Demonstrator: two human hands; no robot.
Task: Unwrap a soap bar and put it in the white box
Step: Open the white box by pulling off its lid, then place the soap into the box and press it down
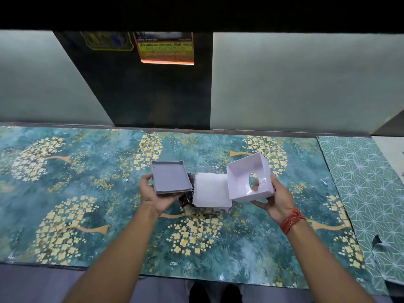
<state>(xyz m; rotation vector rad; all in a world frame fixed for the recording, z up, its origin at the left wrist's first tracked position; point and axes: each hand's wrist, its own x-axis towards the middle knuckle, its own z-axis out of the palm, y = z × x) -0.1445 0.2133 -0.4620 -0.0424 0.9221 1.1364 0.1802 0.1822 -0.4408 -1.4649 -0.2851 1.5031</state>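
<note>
Both forearms extended, left grip [153, 194] palm-up and clasped, right grip [276, 199] likewise clasped

free: table [65, 193] left, near edge | blocked: centre, white block [212, 190]

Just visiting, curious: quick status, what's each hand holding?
Left hand holds shallow tray. Right hand holds white box, empty, window in its base. White block on table between. Nothing obstructing.

White box [249, 171] smooth plastic; table cover [87, 215] glossy.
</note>
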